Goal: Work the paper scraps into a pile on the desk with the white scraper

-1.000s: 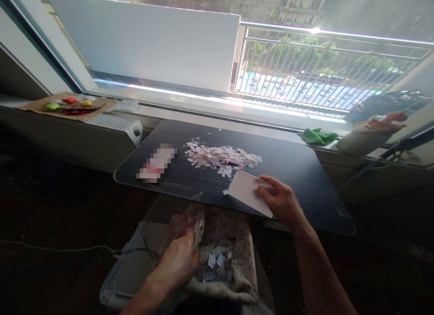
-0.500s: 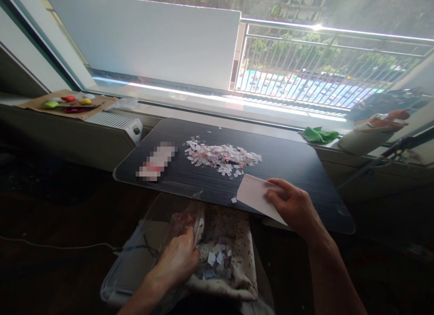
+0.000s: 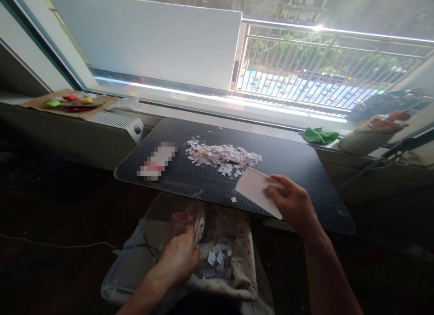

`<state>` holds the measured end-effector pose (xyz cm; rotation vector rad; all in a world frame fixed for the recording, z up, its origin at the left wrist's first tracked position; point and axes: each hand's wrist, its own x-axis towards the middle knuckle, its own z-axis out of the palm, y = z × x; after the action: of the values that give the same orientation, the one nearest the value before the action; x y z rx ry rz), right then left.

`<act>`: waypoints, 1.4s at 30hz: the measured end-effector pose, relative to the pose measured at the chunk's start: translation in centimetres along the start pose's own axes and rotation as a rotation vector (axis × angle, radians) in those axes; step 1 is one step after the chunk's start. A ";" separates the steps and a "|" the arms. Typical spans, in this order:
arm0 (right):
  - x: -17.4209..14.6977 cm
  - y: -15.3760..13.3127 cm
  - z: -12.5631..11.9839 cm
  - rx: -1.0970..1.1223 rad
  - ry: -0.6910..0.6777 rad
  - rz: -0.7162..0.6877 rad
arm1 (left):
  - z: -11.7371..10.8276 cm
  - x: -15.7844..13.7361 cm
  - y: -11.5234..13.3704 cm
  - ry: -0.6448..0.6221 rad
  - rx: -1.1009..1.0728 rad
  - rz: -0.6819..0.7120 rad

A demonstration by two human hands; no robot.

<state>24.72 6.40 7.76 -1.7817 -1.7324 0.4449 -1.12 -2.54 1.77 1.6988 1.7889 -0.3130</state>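
My right hand (image 3: 294,202) grips a thin white card (image 3: 256,190) with a small hole near one corner. The card is held tilted at the front edge of the dark table (image 3: 288,159), just right of a loose square scrap (image 3: 233,199). Farther back lies a spread pile of small paper scraps (image 3: 224,156). Below the edge, my left hand (image 3: 179,254) is closed on the side of an open speckled cloth bag (image 3: 242,242), its fingertips partly hidden. More scraps (image 3: 217,258) lie inside the bag.
A clear plastic bin (image 3: 118,274) stands under the table's front, left of the bag. A pixelated object (image 3: 158,161) rests on the table's left. On the sill are a green cloth (image 3: 318,136) and a pale container (image 3: 364,140). A white power strip-like box (image 3: 118,122) sits left.
My right hand has raised and tilted the card slightly, its far corner moving up toward the pile. My left hand stays on the bag.
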 end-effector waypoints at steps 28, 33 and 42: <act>-0.1 1.5 -0.2 0.177 -0.013 0.134 | -0.8 -0.4 0.8 -0.002 0.007 0.037; 0.1 1.2 1.3 0.171 -0.004 0.132 | -0.3 -0.2 2.7 -0.001 0.048 0.081; 0.1 0.3 2.2 0.261 -0.058 0.105 | 0.2 -0.1 5.4 -0.031 0.095 0.189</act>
<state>23.57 6.93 5.87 -1.6887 -1.5434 0.7382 4.12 -2.07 3.04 1.9033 1.5990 -0.3443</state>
